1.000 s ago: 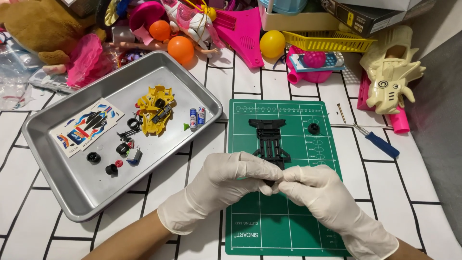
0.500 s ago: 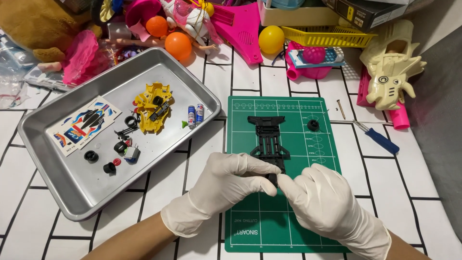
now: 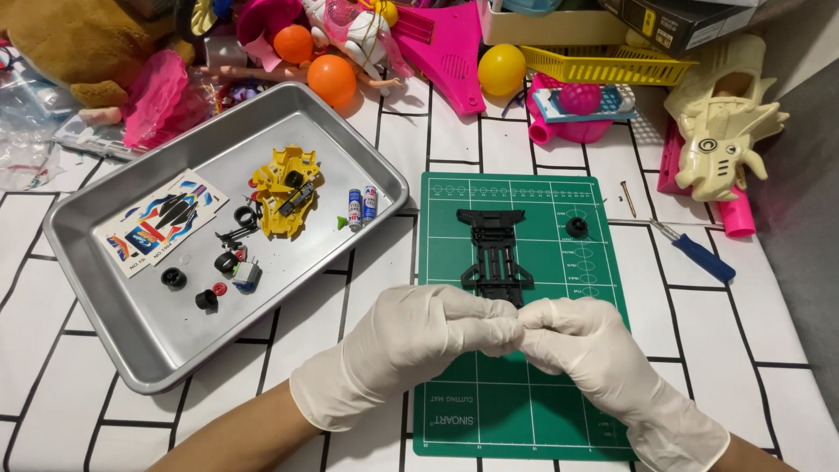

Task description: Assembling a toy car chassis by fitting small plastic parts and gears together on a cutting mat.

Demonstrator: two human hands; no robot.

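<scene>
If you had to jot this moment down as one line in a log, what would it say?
left hand: fingertips meet right hand, item between them hidden | black chassis: flat on green cutting mat | metal tray: holds yellow car body

Sticker sheet (image 3: 160,222), white rectangle with blue, red and black shapes, lies flat in the metal tray (image 3: 105,341) at 9 o'clock. Dark cardboard box (image 3: 677,19) with a yellow label patch sits at 1 o'clock, top edge. Crumpled clear plastic bag (image 3: 24,140) at 10 o'clock.

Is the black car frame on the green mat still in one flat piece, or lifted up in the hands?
Flat on the mat. The black car frame lies on the green mat, just beyond both gloved hands, not lifted.
</scene>
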